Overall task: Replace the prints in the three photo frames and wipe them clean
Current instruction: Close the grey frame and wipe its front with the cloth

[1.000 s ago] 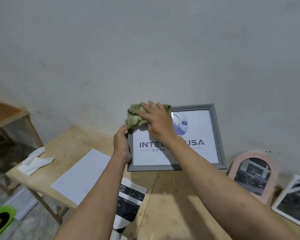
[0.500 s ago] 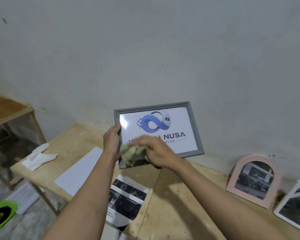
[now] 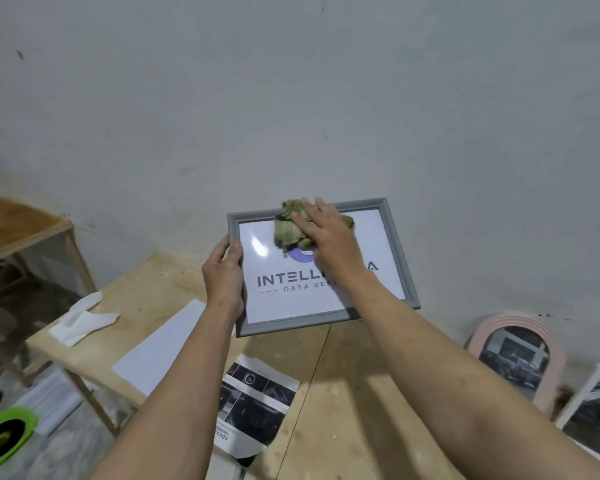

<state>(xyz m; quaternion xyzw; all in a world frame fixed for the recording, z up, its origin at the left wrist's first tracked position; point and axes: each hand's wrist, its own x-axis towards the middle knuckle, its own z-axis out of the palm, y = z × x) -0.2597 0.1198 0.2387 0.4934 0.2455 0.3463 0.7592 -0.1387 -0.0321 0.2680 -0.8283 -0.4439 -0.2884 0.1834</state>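
Above table (image 3: 343, 393): left hand (image 3: 224, 278) grips grey frame (image 3: 400, 251); right hand (image 3: 329, 237), fingers flat, presses cloth (image 3: 286, 226) on glass.

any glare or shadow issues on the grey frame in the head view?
Head view: a white glare patch on the grey frame glass, left of the green cloth; arm shadows fall on the wooden table; wide-angle bending at the edges; print text readable.

Wooden table (image 3: 343, 403), white sheet (image 3: 160, 344), printed page (image 3: 253, 400), tissue (image 3: 80, 318), pink arched frame (image 3: 520, 358), white frame (image 3: 593, 417)
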